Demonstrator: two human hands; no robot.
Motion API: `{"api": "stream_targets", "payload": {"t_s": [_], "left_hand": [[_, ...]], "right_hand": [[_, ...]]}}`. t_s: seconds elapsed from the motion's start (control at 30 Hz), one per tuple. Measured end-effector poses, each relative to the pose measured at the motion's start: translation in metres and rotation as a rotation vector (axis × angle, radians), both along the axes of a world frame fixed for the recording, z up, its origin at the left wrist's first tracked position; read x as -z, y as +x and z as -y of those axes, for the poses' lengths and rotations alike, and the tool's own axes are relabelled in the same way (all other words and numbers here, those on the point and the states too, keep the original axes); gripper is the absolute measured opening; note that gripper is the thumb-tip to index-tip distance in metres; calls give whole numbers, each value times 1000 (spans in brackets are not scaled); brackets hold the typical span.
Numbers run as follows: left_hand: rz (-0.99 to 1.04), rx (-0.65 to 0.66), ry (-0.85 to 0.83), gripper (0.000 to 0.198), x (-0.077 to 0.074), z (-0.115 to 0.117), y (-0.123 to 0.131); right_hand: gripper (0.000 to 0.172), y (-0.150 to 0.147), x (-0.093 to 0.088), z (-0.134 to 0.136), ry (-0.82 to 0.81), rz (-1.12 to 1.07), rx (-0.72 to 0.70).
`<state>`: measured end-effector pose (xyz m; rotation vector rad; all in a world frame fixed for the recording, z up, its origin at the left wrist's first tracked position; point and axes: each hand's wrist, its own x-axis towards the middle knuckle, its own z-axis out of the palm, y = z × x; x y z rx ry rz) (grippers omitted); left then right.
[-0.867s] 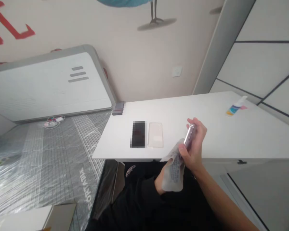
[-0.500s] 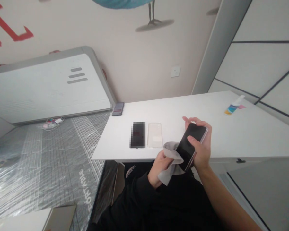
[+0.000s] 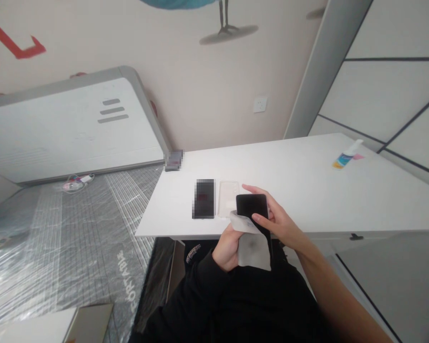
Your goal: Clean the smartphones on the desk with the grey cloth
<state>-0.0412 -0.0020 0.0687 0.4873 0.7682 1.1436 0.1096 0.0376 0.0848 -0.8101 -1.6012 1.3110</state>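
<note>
Now you've swung the phone (image 3: 252,207) leftward and squared it up, dark screen facing you, over the near edge of the white table (image 3: 307,190). Your right hand (image 3: 280,226) wraps its right side, fingers closed on it, thumb resting on the glass. Your left hand (image 3: 226,248) is bunched tight on the grey cloth (image 3: 253,247), which drapes over the phone's lower half. Just behind lies a clear case (image 3: 228,195), beside a dark handset (image 3: 204,199).

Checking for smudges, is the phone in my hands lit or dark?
Dark: the phone shows a plain black screen, with the grey cloth over its lower part.
</note>
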Motion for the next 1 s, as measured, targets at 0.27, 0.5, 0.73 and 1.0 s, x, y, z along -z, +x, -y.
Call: {"api": "stream_targets", "payload": {"t_s": [0.27,0.5,0.73,1.0], "left_hand": [[-61,106,137,57,1,2,4],[-56,242,122,55,-3,5,11],[-108,170,140,58,13,0,11],[-205,282,73,57,5,5,9]], "right_hand": [[66,16,-6,0,98,149,-59],[61,17,-9,5,7,46,-79],[52,8,-3,9,-19,38,65],[49,5,5,1,-67,-124,277]]}}
